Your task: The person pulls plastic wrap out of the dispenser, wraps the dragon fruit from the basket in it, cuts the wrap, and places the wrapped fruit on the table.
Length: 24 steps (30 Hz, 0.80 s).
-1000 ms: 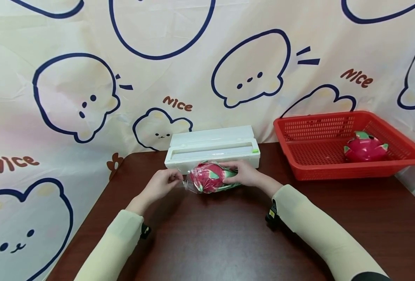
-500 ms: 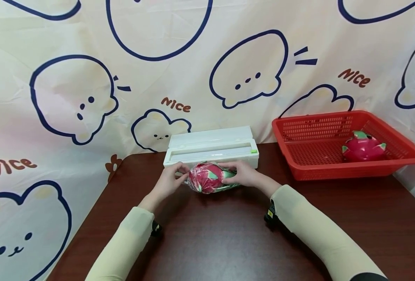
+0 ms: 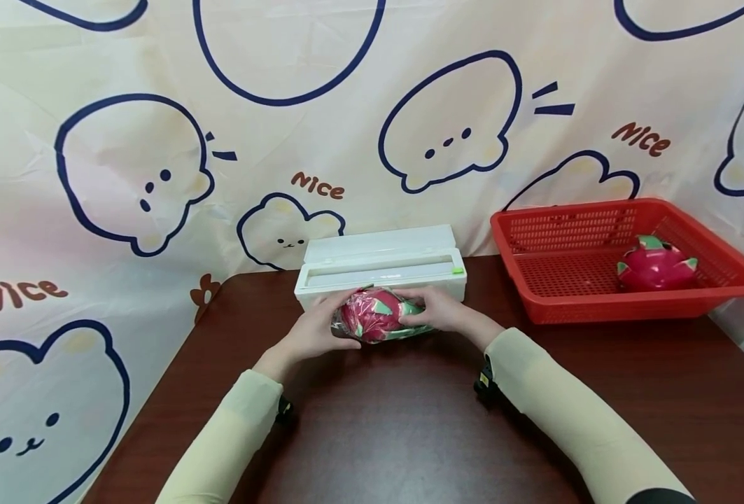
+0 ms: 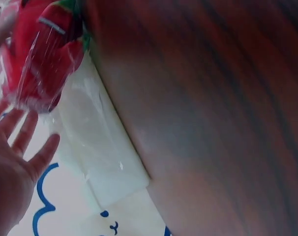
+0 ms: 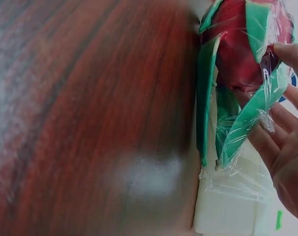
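A pink dragon fruit (image 3: pixel 374 315) with green leaf tips lies sideways, wrapped in clear cling film that shines in both wrist views. My right hand (image 3: pixel 439 309) holds its leafy right end, thumb (image 5: pixel 286 51) on the near side and fingers behind. At the rounded left end, my left hand (image 3: pixel 318 327) has its fingers spread. Its fingertips (image 4: pixel 28 123) come right up to the wrapped end in the left wrist view. Loose film (image 5: pixel 242 184) trails past the leaf tips toward the white box behind.
A long white cling film dispenser (image 3: pixel 381 269), lid raised and green slider at its right, stands behind the dragon fruit against the printed curtain (image 3: pixel 271 147). At the right, a red plastic basket (image 3: pixel 598 308) holds another dragon fruit (image 3: pixel 655 269). Everything rests on a dark brown table (image 3: pixel 384 427).
My left hand has let go of the film at the fruit's left end, moved right, and spread around that end. My right hand has stayed in place.
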### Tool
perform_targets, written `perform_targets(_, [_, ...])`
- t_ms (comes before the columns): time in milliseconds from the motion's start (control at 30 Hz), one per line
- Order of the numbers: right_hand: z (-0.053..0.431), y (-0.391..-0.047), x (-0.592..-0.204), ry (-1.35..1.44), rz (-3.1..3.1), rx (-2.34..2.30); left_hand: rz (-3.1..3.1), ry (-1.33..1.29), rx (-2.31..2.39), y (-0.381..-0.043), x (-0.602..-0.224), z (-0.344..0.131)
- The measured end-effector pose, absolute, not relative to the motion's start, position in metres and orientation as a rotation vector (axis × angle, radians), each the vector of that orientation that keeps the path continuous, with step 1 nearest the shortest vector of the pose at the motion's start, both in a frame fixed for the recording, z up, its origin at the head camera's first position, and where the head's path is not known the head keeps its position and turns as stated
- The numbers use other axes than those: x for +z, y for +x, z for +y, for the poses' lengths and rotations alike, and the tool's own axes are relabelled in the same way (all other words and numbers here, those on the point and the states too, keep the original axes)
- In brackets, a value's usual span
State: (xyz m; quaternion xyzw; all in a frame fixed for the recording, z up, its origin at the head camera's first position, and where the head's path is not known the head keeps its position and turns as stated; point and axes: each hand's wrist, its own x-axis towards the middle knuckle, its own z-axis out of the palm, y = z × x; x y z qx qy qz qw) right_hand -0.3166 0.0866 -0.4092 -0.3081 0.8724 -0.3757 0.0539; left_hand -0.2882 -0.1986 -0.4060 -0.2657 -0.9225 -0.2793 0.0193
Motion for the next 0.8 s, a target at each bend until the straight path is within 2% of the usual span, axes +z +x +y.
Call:
perform_targets(267, [0.087, -0.321, -0.409, -0.915, 2.627, -1.153, -2.767, -0.89, -0.964, -0.295, -0.412, -0.191])
perform_targets(800, [0.087, -0.326, -0.409, -0.944, 2.613, -1.138, -2.832, -0.634, -1.133, -0.289, -0.409, -0.183])
